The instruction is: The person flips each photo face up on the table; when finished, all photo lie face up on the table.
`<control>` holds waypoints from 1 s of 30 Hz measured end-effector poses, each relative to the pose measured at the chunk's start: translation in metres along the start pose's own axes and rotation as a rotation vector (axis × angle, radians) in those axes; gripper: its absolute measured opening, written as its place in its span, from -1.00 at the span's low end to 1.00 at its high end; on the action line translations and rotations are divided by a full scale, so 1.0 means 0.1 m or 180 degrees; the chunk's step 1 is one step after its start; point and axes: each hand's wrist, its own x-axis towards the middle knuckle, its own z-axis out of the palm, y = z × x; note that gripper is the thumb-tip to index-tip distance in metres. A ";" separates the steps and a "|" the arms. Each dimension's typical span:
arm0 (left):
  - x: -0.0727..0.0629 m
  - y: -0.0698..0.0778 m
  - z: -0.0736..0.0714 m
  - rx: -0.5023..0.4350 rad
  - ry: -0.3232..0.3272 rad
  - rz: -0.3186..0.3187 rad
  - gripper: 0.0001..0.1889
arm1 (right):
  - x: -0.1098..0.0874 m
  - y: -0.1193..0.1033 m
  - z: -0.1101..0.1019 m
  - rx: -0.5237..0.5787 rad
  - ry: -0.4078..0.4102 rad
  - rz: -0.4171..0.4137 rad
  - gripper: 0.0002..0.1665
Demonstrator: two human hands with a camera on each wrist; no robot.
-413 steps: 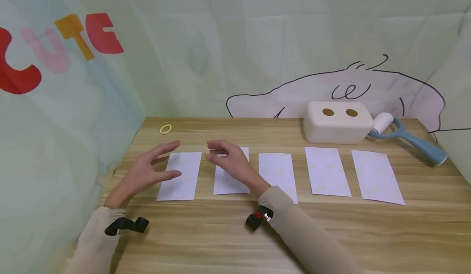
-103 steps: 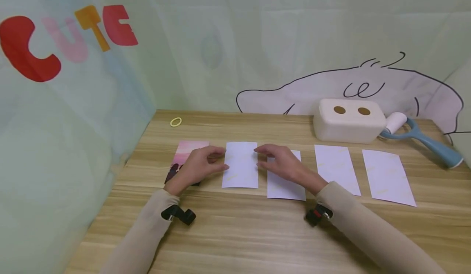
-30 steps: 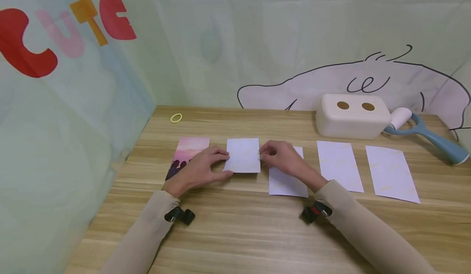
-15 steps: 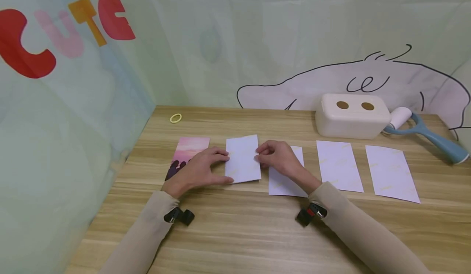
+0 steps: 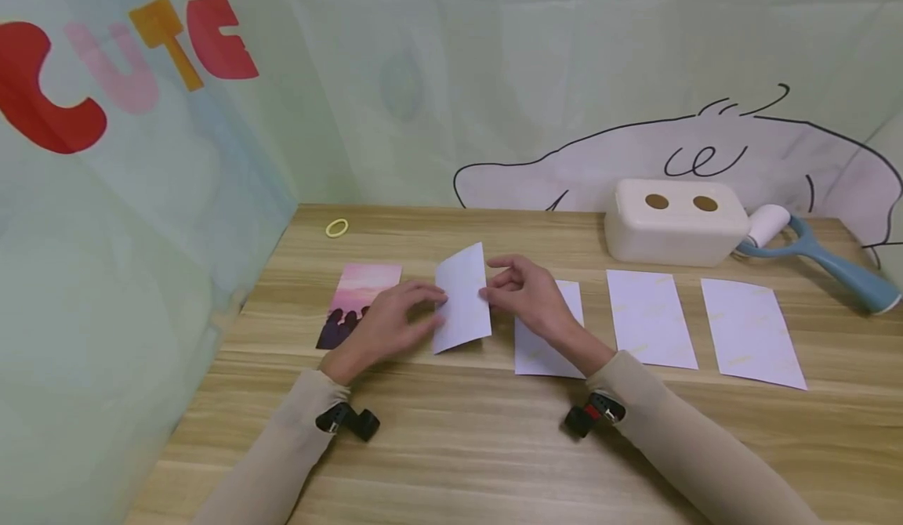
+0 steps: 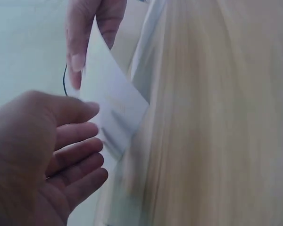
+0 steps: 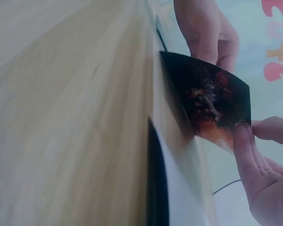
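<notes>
A picture card stands tilted above the table, its white back toward the head camera. In the right wrist view its dark, orange-lit printed side shows. My right hand pinches the card's right edge between thumb and fingers. At the left edge is my left hand, its fingers loosely bent and apart; in the left wrist view the thumb of the left hand lies close to the card, and whether it touches is unclear. Left of it lies a pink sunset picture card, face up, partly behind the left hand.
Several white-backed cards lie to the right: one partly under the right forearm, then a card and another card. Behind them stand a cream box with two holes and a blue-handled lint roller. A yellow ring lies far left.
The sunset card now shows its picture where a white back lay earlier. The second card has been lifted from flat and tilted, its right edge now raised in the right hand's pinch.
</notes>
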 end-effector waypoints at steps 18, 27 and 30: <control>0.04 0.21 0.01 -0.1060 0.0767 -0.0373 -0.82 | -0.05 -0.21 0.24 0.0667 0.0007 -0.0054 -0.66; 0.06 0.31 -0.01 -0.1073 0.0827 -0.0575 -0.81 | -0.07 -0.25 0.28 0.0842 -0.0103 -0.0028 -0.60; 0.06 0.34 -0.01 -0.1001 0.0837 -0.0547 -0.81 | -0.07 -0.27 0.29 0.0867 -0.0104 -0.0031 -0.61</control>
